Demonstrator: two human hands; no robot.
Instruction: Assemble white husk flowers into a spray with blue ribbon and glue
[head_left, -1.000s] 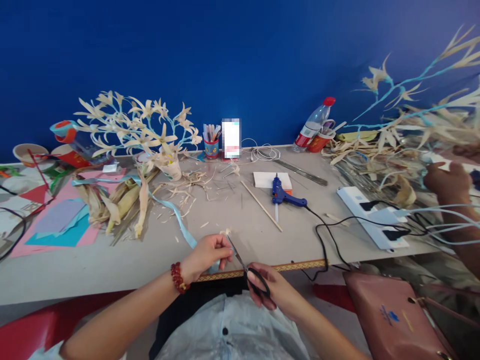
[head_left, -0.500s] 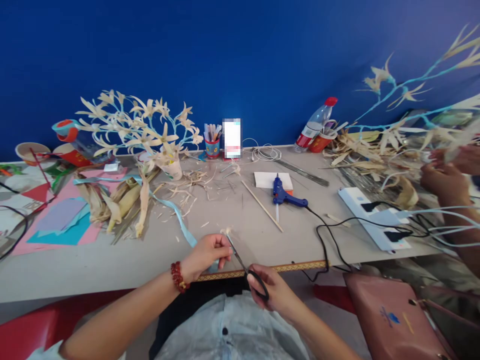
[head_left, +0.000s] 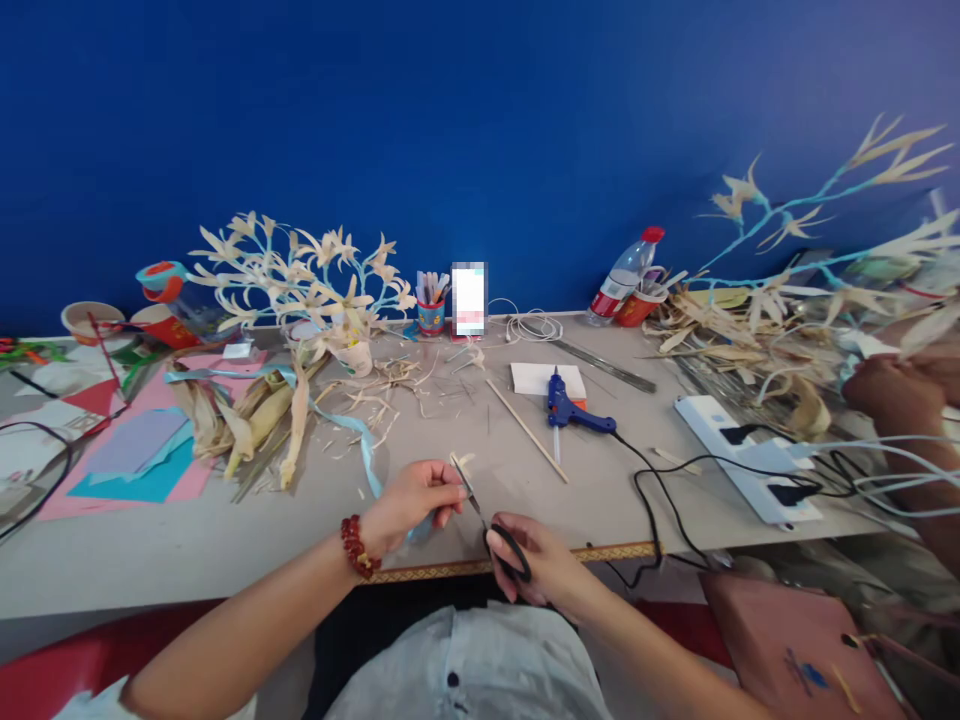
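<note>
My left hand, with a red bead bracelet at the wrist, has its fingers pinched together. A light blue strip runs from the husks to this hand and shows again below it. A small pale husk piece sticks out just past the fingertips; how it is held is hidden. My right hand is closed round the black handles of scissors. Their blades point up and left, beside my left fingertips, and look nearly together.
Beyond my hands lie a wooden stick, a blue glue gun and husk scraps. Dried corn husks and a husk-flower branch stand left. At right are a power strip with cables and another person's hands.
The view has tilted, so the table things sit lower in the picture. My right hand and the scissors have come slightly nearer my left hand. The other person's hands have shifted a little.
</note>
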